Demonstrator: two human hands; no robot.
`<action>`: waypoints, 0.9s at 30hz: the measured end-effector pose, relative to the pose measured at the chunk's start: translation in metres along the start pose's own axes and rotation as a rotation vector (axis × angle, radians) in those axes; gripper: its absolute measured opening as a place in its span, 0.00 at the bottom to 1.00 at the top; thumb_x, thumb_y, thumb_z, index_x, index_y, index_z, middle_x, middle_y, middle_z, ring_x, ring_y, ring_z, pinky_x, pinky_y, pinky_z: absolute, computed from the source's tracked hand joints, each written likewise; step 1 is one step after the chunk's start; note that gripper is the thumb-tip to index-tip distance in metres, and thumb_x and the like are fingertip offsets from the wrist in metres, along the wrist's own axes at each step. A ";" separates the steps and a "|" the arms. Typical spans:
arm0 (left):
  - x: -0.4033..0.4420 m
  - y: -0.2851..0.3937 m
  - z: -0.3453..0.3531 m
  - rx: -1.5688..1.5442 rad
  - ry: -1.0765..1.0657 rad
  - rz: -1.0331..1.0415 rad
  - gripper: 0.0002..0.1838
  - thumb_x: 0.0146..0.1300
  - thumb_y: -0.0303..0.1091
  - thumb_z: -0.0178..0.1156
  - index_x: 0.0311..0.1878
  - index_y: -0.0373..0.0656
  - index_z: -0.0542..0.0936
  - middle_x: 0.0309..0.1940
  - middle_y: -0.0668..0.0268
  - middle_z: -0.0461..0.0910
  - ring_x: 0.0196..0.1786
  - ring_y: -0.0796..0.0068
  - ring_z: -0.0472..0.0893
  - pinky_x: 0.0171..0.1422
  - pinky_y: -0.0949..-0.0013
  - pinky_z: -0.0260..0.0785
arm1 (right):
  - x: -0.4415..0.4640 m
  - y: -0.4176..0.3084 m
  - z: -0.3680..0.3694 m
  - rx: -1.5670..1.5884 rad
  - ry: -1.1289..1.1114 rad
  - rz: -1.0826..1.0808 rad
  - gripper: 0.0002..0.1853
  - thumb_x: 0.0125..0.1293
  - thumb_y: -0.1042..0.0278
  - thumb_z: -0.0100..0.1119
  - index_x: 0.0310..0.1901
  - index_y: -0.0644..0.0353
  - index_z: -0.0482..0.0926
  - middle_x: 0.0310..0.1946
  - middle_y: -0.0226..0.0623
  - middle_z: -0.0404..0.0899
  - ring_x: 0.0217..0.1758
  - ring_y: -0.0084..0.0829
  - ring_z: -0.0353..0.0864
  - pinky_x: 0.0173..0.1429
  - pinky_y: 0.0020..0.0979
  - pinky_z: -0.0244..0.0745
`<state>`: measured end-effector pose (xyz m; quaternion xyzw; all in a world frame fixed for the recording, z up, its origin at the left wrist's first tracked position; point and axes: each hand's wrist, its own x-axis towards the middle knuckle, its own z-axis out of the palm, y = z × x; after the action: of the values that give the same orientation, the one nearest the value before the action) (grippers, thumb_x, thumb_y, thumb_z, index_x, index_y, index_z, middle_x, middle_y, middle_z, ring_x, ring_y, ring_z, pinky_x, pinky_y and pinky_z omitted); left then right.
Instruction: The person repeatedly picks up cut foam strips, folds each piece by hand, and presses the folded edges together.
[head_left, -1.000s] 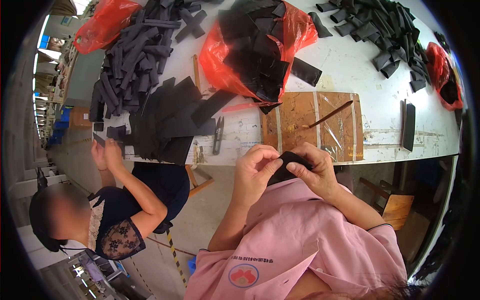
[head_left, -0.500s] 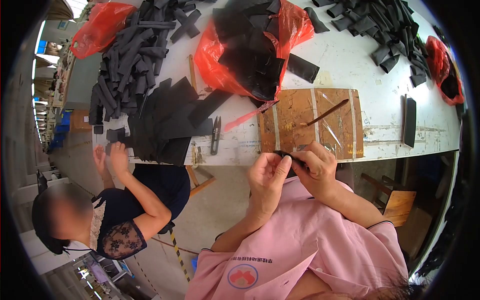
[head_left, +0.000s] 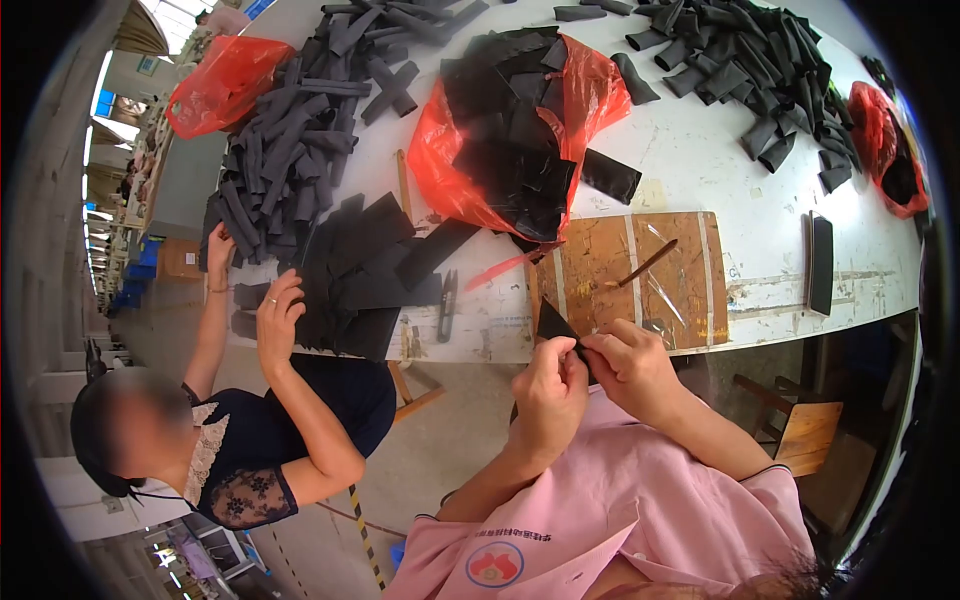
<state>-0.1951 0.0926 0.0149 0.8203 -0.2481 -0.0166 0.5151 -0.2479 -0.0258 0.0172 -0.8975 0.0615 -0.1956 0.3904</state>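
A small black fabric piece (head_left: pixel 553 322) is pinched in front of my chest, near the table's front edge. My left hand (head_left: pixel 552 390) grips its lower part between thumb and curled fingers. Close against it, my right hand (head_left: pixel 630 368) pinches the same piece from the other side. One dark corner sticks up past my left fingertips; the rest is hidden by my fingers. Just beyond my hands lies a brown wooden board (head_left: pixel 590 265) with pale tape strips and a thin brown stick (head_left: pixel 648 262) on it.
Thread snips (head_left: pixel 447 306) lie left of the board, beside flat black pieces (head_left: pixel 365 285). A red plastic bag (head_left: pixel 430 140) holds black pieces. Rolled dark pieces (head_left: pixel 290 150) are heaped left, more (head_left: pixel 740 60) at back right. A co-worker (head_left: pixel 300 420) sits at left. A black block (head_left: pixel 820 265) lies right.
A pointed corner of the black fabric now shows above my fingers, and my hands have turned slightly. The co-worker's hands have moved apart, one reaching to the rolled pile. The view has shifted slightly.
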 end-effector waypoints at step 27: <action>0.028 -0.003 -0.003 -1.376 -0.729 -0.573 0.24 0.51 0.17 0.56 0.53 0.35 0.65 0.35 0.61 0.78 0.29 0.82 0.74 0.31 0.83 0.64 | -0.009 0.021 -0.014 1.440 -0.049 0.595 0.10 0.60 0.62 0.60 0.28 0.58 0.75 0.26 0.24 0.72 0.30 0.15 0.68 0.35 0.17 0.63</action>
<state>-0.1686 0.0842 0.0206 0.2966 -0.1155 -0.5601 0.7648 -0.2605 -0.0471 0.0084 -0.3727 0.1490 -0.0544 0.9143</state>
